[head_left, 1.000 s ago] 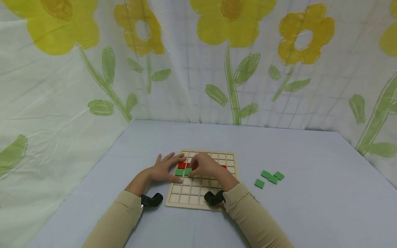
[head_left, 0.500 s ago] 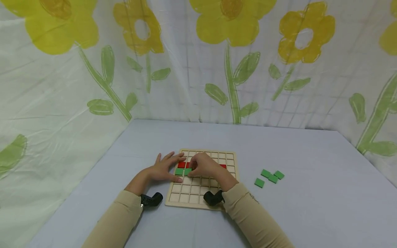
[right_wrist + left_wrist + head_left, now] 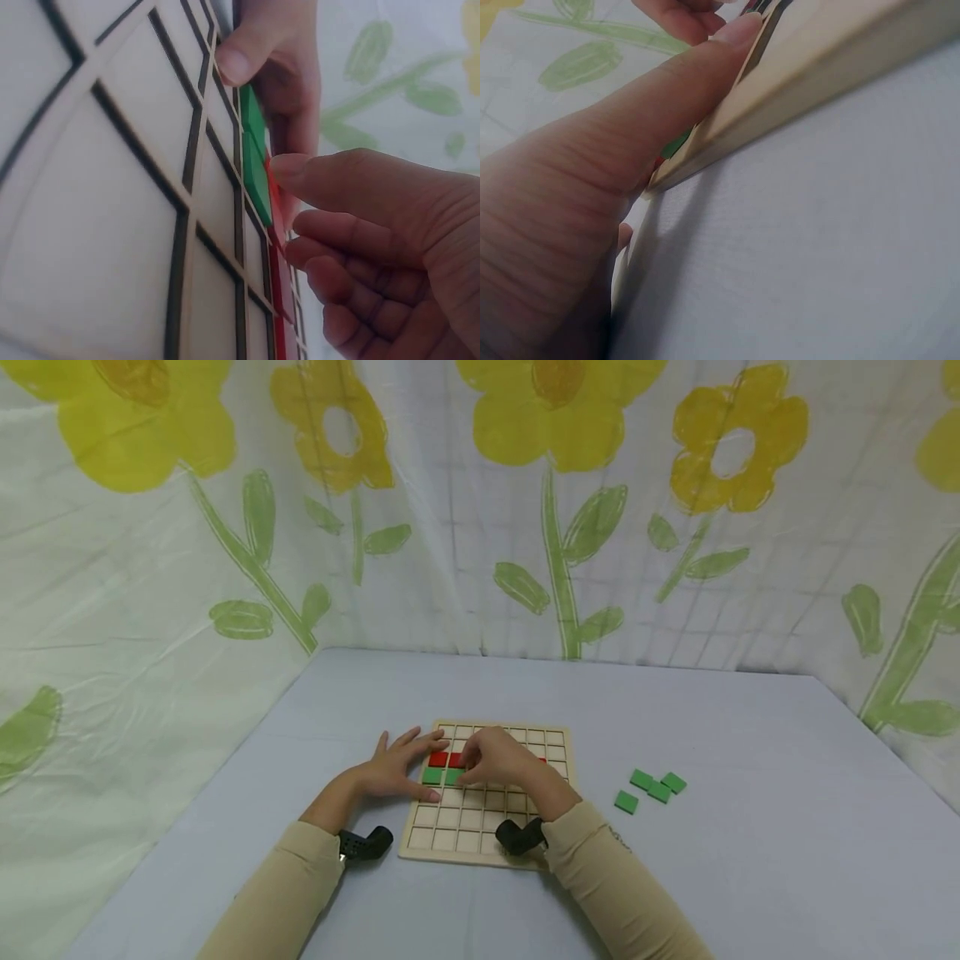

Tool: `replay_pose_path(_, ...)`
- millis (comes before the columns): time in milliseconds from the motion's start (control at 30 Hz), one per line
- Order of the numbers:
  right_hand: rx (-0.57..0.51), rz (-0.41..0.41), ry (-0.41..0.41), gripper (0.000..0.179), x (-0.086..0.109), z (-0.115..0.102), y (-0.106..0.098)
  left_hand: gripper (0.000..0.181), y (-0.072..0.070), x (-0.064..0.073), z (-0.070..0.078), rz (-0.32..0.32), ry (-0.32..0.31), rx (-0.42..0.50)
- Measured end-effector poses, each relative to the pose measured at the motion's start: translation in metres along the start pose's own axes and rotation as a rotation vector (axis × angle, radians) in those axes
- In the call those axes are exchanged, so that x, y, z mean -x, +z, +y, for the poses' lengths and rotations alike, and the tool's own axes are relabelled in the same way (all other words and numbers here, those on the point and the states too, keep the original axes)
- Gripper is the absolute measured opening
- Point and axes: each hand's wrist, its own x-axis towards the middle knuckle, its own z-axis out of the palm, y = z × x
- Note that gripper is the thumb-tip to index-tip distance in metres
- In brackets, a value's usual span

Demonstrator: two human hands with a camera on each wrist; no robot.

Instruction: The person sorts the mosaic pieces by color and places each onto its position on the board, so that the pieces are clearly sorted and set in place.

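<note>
My left hand (image 3: 392, 770) rests at the left edge of a wooden grid board (image 3: 446, 840), fingers spread and thumb on the frame. Two green square tiles (image 3: 432, 775) lie side by side in one row of cells. Behind them runs a row of red tiles (image 3: 438, 759), partly covered by my right hand (image 3: 498, 758). In the right wrist view, my thumb and loosely bent fingers hover close by the second green tile (image 3: 256, 180), with nothing between them. That tile sits in its cell.
To the right of the board, several loose green tiles (image 3: 651, 783) lie on the white-covered table (image 3: 750, 827). A cloth curtain with painted flowers (image 3: 558, 418) hangs behind the table.
My right hand has shifted slightly, its wrist now covering more of the red tile at the right. The left hand stays in place.
</note>
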Motion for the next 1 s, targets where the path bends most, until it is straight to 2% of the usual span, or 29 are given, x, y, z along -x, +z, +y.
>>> replay_pose_path(200, 0.023, 0.006, -0.007, 0.017, 0.007, 0.006, -0.009, 0.083, 0.002, 0.000, -0.001, 0.001, -0.012, 0.003)
replay_pose_path(567, 0.029, 0.070, 0.000, 0.025, 0.035, 0.031, -0.037, 0.084, 0.003, -0.002, 0.000, 0.017, -0.017, -0.018)
replay_pose_path(767, -0.029, 0.058, 0.049, 0.026, 0.051, 0.051, -0.050, 0.084, 0.003, -0.001, 0.000, 0.009, -0.018, -0.007)
replay_pose_path(1000, -0.119, 0.062, 0.063, 0.033, 0.069, 0.078, -0.078, 0.083, 0.003, 0.000, 0.002, 0.016, -0.011, -0.011)
